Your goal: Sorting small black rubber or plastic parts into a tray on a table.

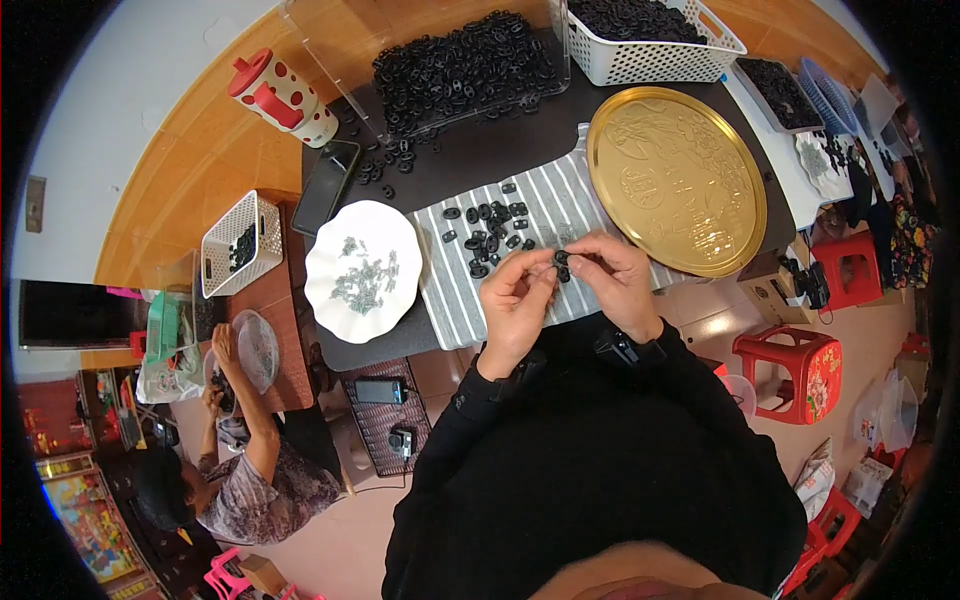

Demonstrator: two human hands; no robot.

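Note:
My left hand (517, 298) and my right hand (615, 282) meet over the front of a grey-and-white striped cloth (440, 300). Both are closed, fingertips pinching a small black two-holed plastic piece (562, 262) between them; fine detail is hidden by the fingers. Just beyond my left hand lies a loose group of similar black plastic pieces (490, 222) on the cloth. To the left, a white scalloped plate (328, 262) carries many tiny clear or greyish bits (365, 280).
A gold embossed tray (690, 190) lies right. Behind stand a clear bin (465, 75) and a white basket (650, 58), both heaped with black pieces. A phone (325, 185) and a spotted tumbler (285, 100) are back left. Another person (265, 490) works at a side table.

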